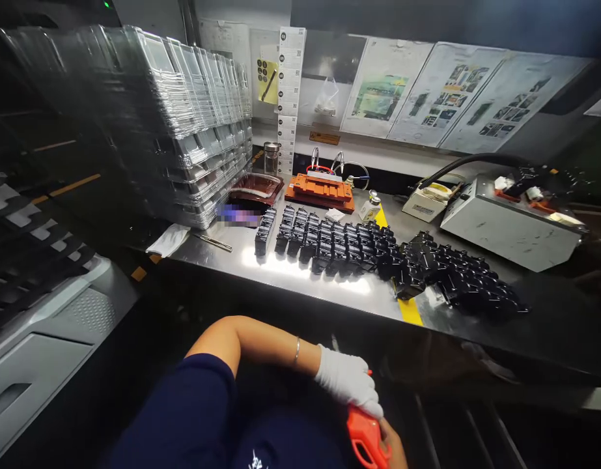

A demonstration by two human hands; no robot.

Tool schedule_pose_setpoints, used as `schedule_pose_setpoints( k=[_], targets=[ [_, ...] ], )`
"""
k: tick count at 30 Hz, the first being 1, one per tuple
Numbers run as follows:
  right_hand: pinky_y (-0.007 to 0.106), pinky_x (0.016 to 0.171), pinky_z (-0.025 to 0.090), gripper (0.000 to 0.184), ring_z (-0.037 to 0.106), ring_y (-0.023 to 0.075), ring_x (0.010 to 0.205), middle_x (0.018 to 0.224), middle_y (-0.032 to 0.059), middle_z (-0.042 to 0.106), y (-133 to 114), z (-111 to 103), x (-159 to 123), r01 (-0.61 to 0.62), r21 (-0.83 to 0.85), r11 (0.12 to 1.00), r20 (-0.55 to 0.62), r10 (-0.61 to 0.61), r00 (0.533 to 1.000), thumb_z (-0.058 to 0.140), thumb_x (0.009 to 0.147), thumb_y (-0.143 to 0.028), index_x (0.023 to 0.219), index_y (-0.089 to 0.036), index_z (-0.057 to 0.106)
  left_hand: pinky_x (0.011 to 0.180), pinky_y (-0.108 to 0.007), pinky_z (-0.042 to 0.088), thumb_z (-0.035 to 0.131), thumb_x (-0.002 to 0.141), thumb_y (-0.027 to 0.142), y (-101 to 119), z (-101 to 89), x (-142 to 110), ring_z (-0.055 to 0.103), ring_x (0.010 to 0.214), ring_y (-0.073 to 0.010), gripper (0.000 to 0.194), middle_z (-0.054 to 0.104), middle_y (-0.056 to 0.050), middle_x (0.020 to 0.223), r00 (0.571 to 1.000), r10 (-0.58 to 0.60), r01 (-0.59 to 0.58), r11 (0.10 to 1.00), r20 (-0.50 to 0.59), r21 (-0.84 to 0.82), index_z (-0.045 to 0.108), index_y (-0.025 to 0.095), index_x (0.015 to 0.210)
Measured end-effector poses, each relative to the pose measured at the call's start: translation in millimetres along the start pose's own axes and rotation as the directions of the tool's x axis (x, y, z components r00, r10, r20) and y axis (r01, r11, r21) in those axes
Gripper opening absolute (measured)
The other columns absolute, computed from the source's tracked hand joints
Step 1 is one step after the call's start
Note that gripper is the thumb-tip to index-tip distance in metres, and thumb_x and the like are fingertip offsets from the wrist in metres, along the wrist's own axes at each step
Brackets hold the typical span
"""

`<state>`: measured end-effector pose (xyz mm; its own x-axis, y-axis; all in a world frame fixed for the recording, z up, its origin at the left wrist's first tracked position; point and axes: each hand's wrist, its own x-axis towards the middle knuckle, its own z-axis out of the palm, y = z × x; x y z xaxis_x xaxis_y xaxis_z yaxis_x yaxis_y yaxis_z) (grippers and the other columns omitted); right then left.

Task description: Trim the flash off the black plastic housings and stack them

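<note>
Below the bench's front edge, low in the view, my left hand (351, 383) wears a white glove, its fingers closed over the upper end of a red plastic object (366, 433) with a loop-shaped opening. The object's exact kind does not show. A small red bit and a thin grey tip show by the glove. My bare right hand (394, 446) is at the bottom edge, partly cut off, its fingers wrapped round the same red object. Beyond both hands, rows of black plastic parts (346, 246) stand on the metal bench (290, 277), with more black parts (471, 277) piled to the right.
Tall stacks of clear plastic trays (183, 98) rise at the left. Tweezers (213, 243) lie near a white cloth (168, 241). Behind the parts are an orange fixture (322, 190), a glass jar (271, 157) and a small bottle (370, 206). A white machine (510, 225) stands right.
</note>
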<state>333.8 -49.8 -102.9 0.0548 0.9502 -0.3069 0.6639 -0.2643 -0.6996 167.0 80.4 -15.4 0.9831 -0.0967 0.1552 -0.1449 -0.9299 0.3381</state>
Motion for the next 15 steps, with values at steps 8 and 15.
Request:
schedule_pose_setpoints(
  k=[8,15],
  targets=[
    [0.021,0.037,0.031,0.045,0.045,0.0088,0.036,0.045,-0.0055,0.047,-27,72,49,-0.314,0.29,0.904,0.418,0.176,0.891,0.063,0.046,-0.06,0.06,-0.02,0.051,0.084,-0.04,0.041,0.065,0.049,0.0,19,22.3,-172,0.047,0.045,-0.0155,0.033,0.037,0.006,0.036,0.725,-0.685,0.682,0.699,0.071,-0.215,0.04,0.02,0.042],
    [0.027,0.049,0.041,0.046,0.05,0.0138,0.046,0.047,-0.0004,0.053,-30,101,82,-0.042,0.202,0.979,0.544,-0.076,0.835,0.061,0.049,-0.066,0.054,-0.02,0.057,0.071,-0.033,0.049,0.071,0.063,0.024,83,21.0,-293,0.06,0.057,-0.0177,0.019,0.059,0.001,0.053,-0.134,-0.962,0.863,0.005,-0.239,-0.505,0.057,0.021,0.052]
  ],
)
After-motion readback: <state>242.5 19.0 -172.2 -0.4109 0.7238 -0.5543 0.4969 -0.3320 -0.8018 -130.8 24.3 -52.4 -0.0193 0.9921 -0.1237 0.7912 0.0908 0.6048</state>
